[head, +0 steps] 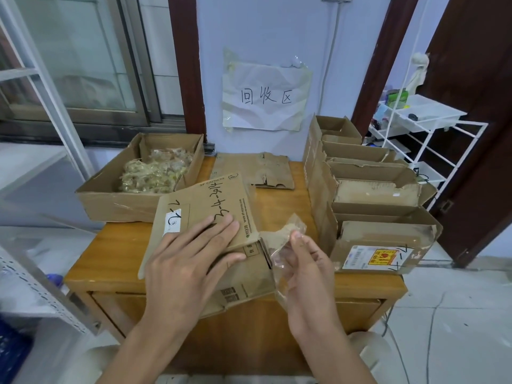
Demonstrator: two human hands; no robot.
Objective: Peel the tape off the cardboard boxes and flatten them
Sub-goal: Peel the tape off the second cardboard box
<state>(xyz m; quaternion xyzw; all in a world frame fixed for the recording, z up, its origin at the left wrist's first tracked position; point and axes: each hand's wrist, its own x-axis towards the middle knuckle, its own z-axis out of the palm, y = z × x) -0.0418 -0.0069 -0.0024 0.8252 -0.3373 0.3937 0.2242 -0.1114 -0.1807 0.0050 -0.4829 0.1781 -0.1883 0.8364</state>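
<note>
- The box lies tilted at the tabletop's front edge, its near end overhanging, 1 flap lifted.
- The left hand presses flat on it, fingers straight, seemingly to pin it against the pull.
- The right hand pinches a strip of clear tape that runs up from the box's right end, apparently part-peeled.
- A tray box at the back-left corner holds crumpled tape scraps, likely the discard spot.
- Flat cardboard lies at the back edge below a sign.
- Several boxes wait along the right edge, unflattened.
</note>
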